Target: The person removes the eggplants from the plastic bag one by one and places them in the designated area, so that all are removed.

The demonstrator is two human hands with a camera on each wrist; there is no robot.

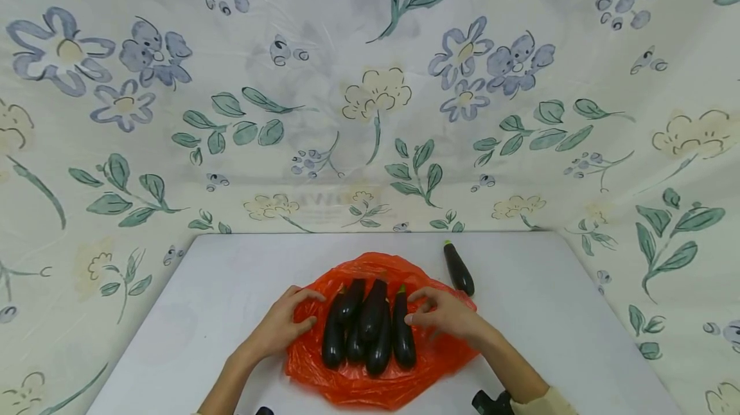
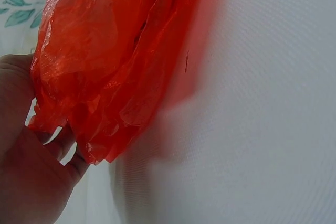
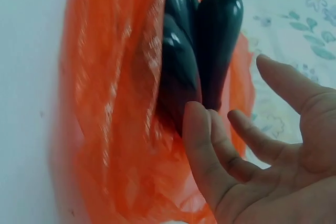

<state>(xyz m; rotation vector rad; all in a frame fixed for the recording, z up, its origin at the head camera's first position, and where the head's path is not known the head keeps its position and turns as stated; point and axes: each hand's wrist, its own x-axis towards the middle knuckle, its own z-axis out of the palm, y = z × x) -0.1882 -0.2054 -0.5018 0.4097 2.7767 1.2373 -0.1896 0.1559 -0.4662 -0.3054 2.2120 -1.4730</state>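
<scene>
Several glossy dark eggplants point(image 1: 378, 338) lie side by side in an open, crumpled orange-red plastic bag point(image 1: 370, 396). On the left, my left hand point(image 1: 282, 322) is at the bag's edge, thumb and fingers apart. The left wrist view shows the left hand point(image 2: 34, 166) against the bag's crinkled plastic point(image 2: 105, 51), which hides some fingertips. My right hand point(image 1: 445, 313) is over the bag's right side, fingertips right by the rightmost eggplant point(image 1: 403, 331). Seen from the right wrist, the right hand point(image 3: 262, 166) has loosely bent, spread fingers close to the eggplants point(image 3: 218, 35).
One more eggplant point(image 1: 459, 268) lies outside the bag, behind the right hand. The white table point(image 1: 231, 261) extends around the bag, with a floral cloth point(image 1: 370, 145) rising behind it. A black object point(image 1: 491, 402) shows beside the right forearm at the lower edge.
</scene>
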